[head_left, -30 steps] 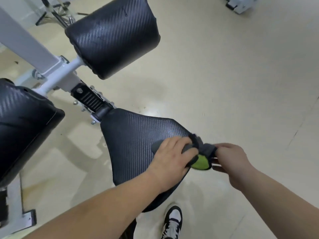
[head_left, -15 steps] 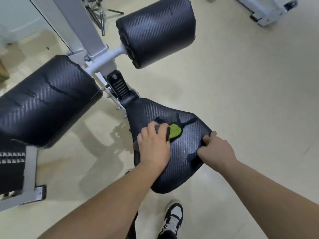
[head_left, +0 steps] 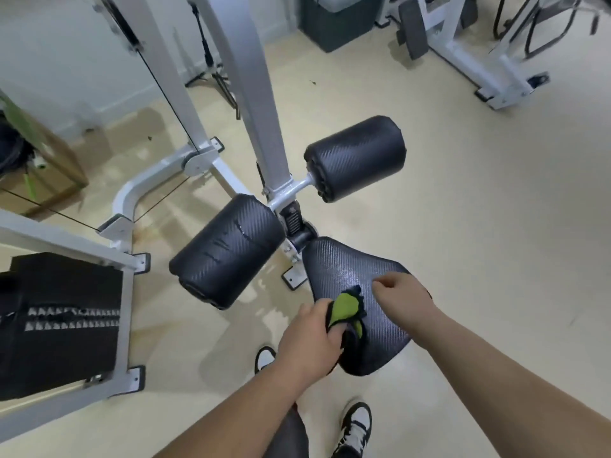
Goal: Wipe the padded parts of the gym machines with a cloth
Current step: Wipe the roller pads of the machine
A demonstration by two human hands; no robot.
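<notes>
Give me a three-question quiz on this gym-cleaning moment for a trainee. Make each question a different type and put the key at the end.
1. What does the left hand grip? A) a spray bottle B) a green-and-black cloth C) a sponge
2. Fill in: ___ black roller pads are mounted either side of the white post.
3. True or false: the cloth is lying on a roller pad.
Key: 1 B. 2 two. 3 false; it is at the seat pad.
</notes>
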